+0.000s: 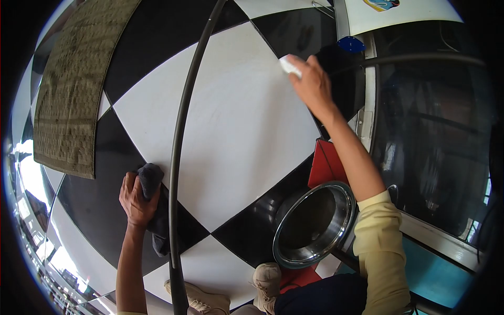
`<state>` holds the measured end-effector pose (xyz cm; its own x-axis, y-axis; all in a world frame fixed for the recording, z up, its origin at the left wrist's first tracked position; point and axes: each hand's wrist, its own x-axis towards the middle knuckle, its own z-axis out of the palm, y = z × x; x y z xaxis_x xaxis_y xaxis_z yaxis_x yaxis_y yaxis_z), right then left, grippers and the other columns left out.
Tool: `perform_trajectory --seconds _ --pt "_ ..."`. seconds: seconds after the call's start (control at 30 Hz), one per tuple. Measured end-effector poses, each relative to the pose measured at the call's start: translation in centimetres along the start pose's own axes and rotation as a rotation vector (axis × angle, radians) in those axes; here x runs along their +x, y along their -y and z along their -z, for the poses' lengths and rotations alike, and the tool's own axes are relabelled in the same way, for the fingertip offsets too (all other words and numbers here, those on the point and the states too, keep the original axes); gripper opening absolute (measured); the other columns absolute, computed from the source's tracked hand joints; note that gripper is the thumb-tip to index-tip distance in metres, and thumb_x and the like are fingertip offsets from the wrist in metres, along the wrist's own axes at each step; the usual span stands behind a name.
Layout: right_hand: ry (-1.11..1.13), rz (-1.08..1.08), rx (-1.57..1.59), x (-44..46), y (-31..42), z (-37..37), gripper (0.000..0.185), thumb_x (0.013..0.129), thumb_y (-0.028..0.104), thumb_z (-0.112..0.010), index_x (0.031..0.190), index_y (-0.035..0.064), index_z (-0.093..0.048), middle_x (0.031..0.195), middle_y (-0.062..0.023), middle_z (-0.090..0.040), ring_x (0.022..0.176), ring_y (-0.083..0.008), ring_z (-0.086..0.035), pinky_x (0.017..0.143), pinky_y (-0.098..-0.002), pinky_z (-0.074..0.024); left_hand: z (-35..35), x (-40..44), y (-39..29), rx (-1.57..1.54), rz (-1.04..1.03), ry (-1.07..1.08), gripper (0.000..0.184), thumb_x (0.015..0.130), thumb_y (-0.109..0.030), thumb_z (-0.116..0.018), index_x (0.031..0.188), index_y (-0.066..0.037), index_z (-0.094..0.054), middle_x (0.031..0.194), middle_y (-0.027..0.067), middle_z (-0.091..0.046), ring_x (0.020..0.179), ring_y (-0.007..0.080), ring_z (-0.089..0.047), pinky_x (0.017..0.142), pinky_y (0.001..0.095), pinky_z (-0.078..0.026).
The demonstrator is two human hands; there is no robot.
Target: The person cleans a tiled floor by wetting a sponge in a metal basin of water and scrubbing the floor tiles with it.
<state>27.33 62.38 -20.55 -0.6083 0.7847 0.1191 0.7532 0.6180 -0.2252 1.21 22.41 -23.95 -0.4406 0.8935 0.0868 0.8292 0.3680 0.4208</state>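
Note:
My left hand (138,199) is closed around a bunched dark grey cloth (151,178), whose lower end hangs down over a black floor tile. Farther out to the right, my right hand (311,83) has its fingers bent over a small white block (289,66), perhaps a sponge; the hand covers most of it. That hand is at the corner of a large white tile (236,121), beside black tiles. Below my right forearm is a shiny metal bowl (281,249), dark inside.
A long dark bar or hose (181,126) crosses the view from top to bottom. An olive mat (73,89) lies at the left. Something red (326,165) sits behind the bowl, and a dark glass-fronted cabinet (428,136) is at the right. My beige shoes (207,299) are below.

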Motion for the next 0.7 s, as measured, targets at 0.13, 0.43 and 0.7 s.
perform_trajectory --seconds 0.13,0.43,0.7 --pt "0.126 -0.005 -0.016 0.8 1.5 1.7 0.036 0.083 0.011 -0.063 0.118 0.0133 -0.069 0.103 -0.0194 -0.059 0.095 -0.0367 -0.063 0.085 -0.043 -0.0525 0.1 0.1 -0.1 -0.003 -0.019 -0.018 0.038 0.072 -0.022 -0.078 0.101 -0.002 -0.063 0.094 0.0168 -0.054 0.087 0.0389 -0.058 0.076 0.0464 -0.049" --pt "0.191 0.133 -0.054 0.5 2.5 2.4 0.031 0.081 0.012 -0.064 0.11 0.0151 -0.074 0.102 -0.0179 -0.061 0.094 -0.0372 -0.064 0.084 -0.0432 -0.0526 0.2 0.3 -0.1 -0.012 0.017 0.022 0.037 0.073 -0.023 -0.077 0.1 -0.001 -0.063 0.094 0.017 -0.054 0.087 0.039 -0.058 0.076 0.046 -0.049" --pt "0.221 0.121 -0.056 1.0 2.3 2.2 0.034 0.082 0.013 -0.066 0.115 0.0166 -0.072 0.1 -0.0181 -0.06 0.093 -0.0368 -0.064 0.084 -0.0419 -0.0523 0.0 -0.1 0.1 0.006 0.017 0.018 0.04 0.073 -0.025 -0.078 0.103 -0.002 -0.064 0.098 0.0187 -0.056 0.09 0.0402 -0.058 0.078 0.0466 -0.049"
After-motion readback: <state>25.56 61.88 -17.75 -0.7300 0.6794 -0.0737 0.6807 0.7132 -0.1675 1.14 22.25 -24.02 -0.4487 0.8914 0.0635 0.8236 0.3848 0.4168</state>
